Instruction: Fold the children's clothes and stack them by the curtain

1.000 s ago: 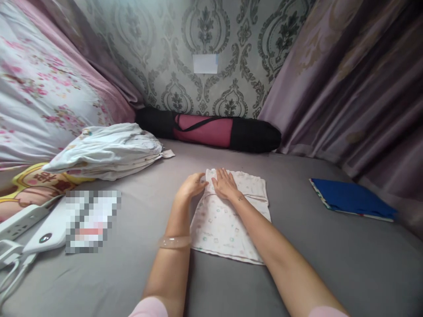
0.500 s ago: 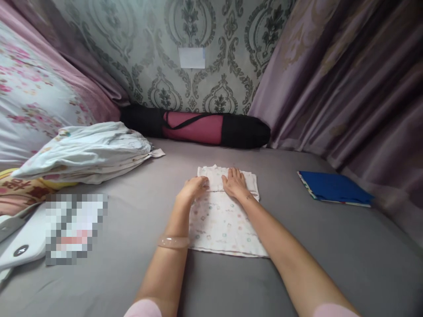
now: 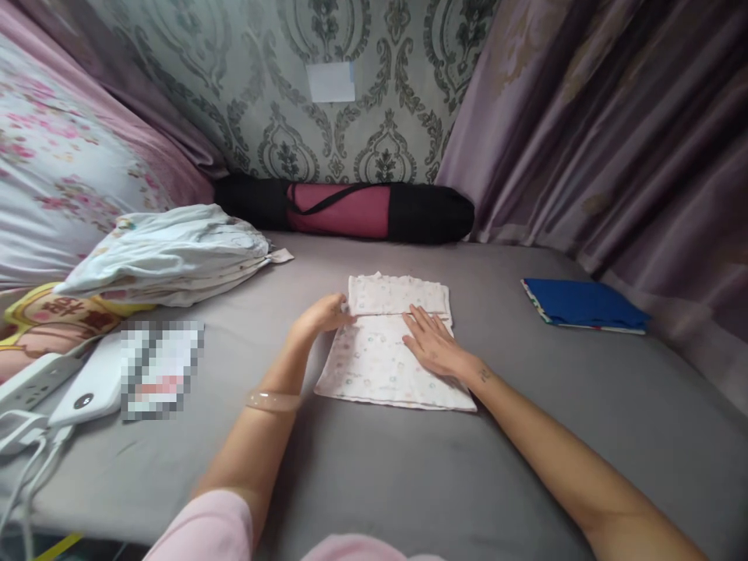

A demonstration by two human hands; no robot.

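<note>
A white patterned cloth (image 3: 379, 358) lies on the grey sheet, its far part folded over into a flat band with an edge running across. My left hand (image 3: 324, 315) is at the cloth's left side beside that edge, fingers bent in; whether they pinch the fabric is too small to tell. My right hand (image 3: 432, 343) rests flat on the right part of the cloth, fingers spread, fingertips at the edge of the band.
On the grey sheet (image 3: 245, 483) lie a folded blue item (image 3: 584, 304) at right, a black and pink bag (image 3: 339, 210) against the wall, crumpled pale cloth (image 3: 175, 249), a white device (image 3: 99, 382) and a power strip (image 3: 40, 382) at left.
My right hand has slid nearer, off the folded band onto the cloth's lower part. My left hand has moved left to the cloth's side. The view has tilted down a little.
</note>
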